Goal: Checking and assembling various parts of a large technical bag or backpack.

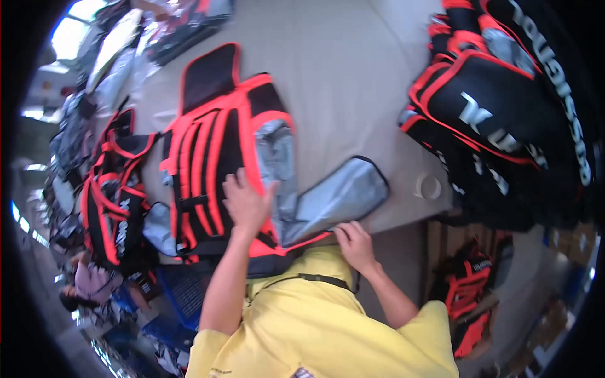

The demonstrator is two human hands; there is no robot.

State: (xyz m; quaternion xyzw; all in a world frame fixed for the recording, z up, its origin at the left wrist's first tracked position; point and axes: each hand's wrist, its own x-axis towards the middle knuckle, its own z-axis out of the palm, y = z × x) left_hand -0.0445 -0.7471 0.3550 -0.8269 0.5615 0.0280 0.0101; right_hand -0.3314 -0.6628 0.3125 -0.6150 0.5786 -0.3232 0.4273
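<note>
A black and orange-red backpack [208, 157] lies in front of me on the table, its shoulder straps facing up. A black flap [211, 75] sticks out at its far end. My left hand [247, 203] rests on the backpack, fingers spread flat, beside its grey-lined side opening. On the near right, a grey-lined side flap [343, 195] is folded out over the table. My right hand [356, 246] pinches the orange-red edge at this flap's near side. The fingertips of that hand are partly hidden.
More black and red bags [479, 113] are piled at the right. Another backpack [116, 208] stands at the left. A roll of tape [428, 187] lies near the right table edge. Plastic-wrapped goods [183, 31] sit far left. A person [94, 283] is at lower left.
</note>
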